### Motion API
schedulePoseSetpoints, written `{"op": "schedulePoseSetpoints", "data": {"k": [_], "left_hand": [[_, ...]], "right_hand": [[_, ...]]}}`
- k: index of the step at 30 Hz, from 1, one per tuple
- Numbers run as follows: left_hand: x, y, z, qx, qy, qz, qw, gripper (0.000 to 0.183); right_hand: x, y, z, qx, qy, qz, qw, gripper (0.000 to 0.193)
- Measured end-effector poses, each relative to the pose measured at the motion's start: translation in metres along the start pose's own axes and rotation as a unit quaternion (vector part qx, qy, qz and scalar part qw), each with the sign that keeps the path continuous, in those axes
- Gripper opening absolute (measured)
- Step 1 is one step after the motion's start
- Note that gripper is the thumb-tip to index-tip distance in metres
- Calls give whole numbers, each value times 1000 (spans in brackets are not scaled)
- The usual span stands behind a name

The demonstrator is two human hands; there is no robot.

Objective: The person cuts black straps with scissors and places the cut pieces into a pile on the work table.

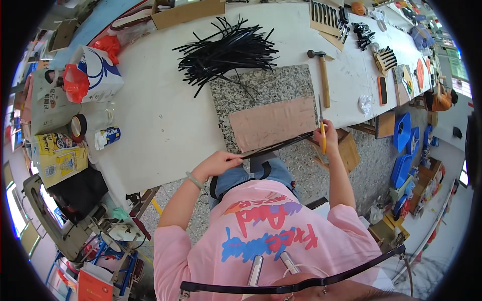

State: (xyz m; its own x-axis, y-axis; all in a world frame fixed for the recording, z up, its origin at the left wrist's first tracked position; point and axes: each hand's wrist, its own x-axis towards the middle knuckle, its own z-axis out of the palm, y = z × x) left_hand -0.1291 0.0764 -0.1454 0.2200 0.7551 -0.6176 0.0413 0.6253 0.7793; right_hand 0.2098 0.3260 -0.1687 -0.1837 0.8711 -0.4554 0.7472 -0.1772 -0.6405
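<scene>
My left hand (219, 162) pinches the near end of a thin bundle of black strips (278, 146). The bundle lies along the front edge of a brown cardboard sheet (273, 123), which rests on a speckled granite slab (261, 88). My right hand (329, 131) grips a yellow-handled knife (323, 139) at the far end of the bundle, with its blade pointing up beside the cardboard's right edge. Both hands are at the front edge of the white table (165, 120).
A loose pile of black strips (226, 52) lies behind the slab. A hammer (324, 75) lies to the slab's right. Bags, a tape roll (78, 126) and a can (108, 136) crowd the table's left. More tools and cardboard line the far right.
</scene>
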Motion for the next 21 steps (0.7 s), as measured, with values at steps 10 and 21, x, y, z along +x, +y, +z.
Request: {"op": "schedulePoseSetpoints", "data": {"k": [10, 21], "left_hand": [[39, -40, -1, 84, 111, -45, 989, 30], [37, -42, -4, 52, 128, -60, 989, 33]], "right_hand": [[12, 8, 41, -165, 107, -8, 980, 46], [13, -3, 38, -195, 93, 15, 976, 49]]}}
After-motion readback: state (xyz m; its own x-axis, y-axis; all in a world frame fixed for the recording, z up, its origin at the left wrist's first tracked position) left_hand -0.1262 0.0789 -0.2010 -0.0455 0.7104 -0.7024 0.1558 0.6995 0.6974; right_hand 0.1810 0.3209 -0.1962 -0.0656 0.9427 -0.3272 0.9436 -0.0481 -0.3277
